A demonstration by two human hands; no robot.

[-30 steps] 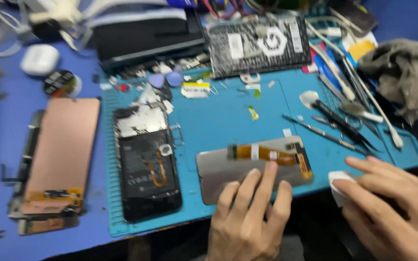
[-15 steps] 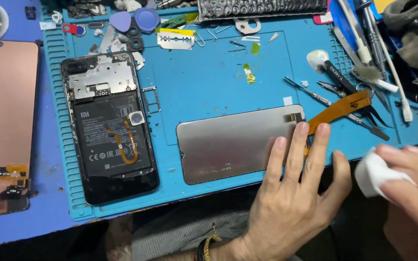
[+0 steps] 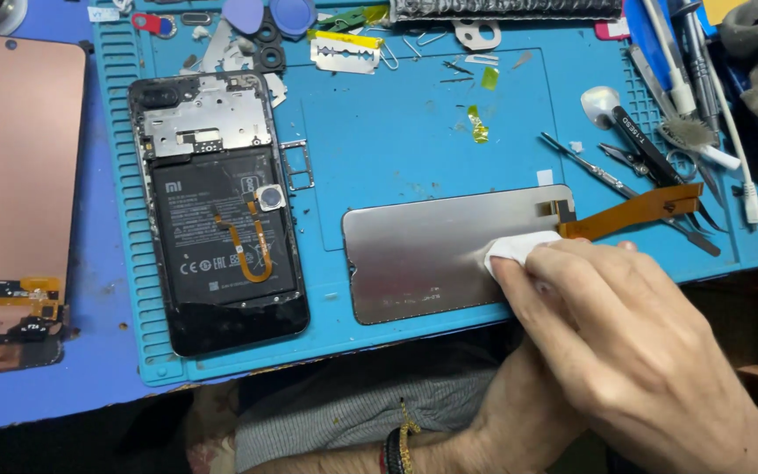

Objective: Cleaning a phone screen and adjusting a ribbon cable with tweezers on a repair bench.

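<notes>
While pressing a white wipe, right hand covers the screen panel — left hand seemingly beneath.

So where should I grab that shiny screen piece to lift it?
Probably the two long edges of the silver screen panel near its free left end, pinching from front and back. It lies flat and thin on the blue mat; the right hand presses a white wipe on its right end, and the orange ribbon cable looks fragile.

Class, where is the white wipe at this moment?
In the head view, the white wipe lies right of centre, pressed on the grey screen panel's right end under the right hand, just below the orange flex cable.
</notes>
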